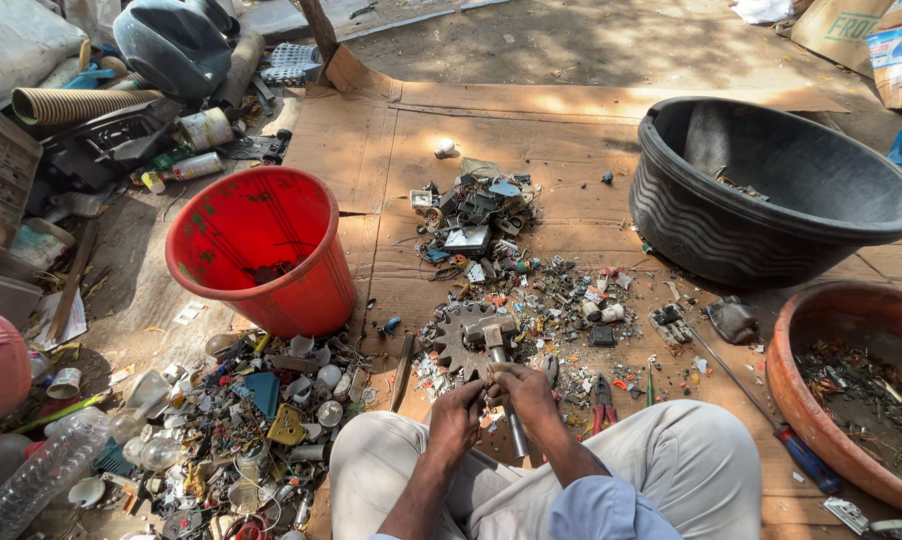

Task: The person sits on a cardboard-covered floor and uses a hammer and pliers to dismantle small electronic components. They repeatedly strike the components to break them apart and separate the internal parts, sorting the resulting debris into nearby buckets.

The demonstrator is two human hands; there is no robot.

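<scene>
The left hand (458, 415) and right hand (523, 392) are close together, just above the knees. Both pinch a tiny bit of scrap between the fingers; what it is I cannot tell. A hammer (498, 360) lies under them. Its handle points near, its head far, resting on a round gear (458, 340). The right hand is nearer the handle.
</scene>
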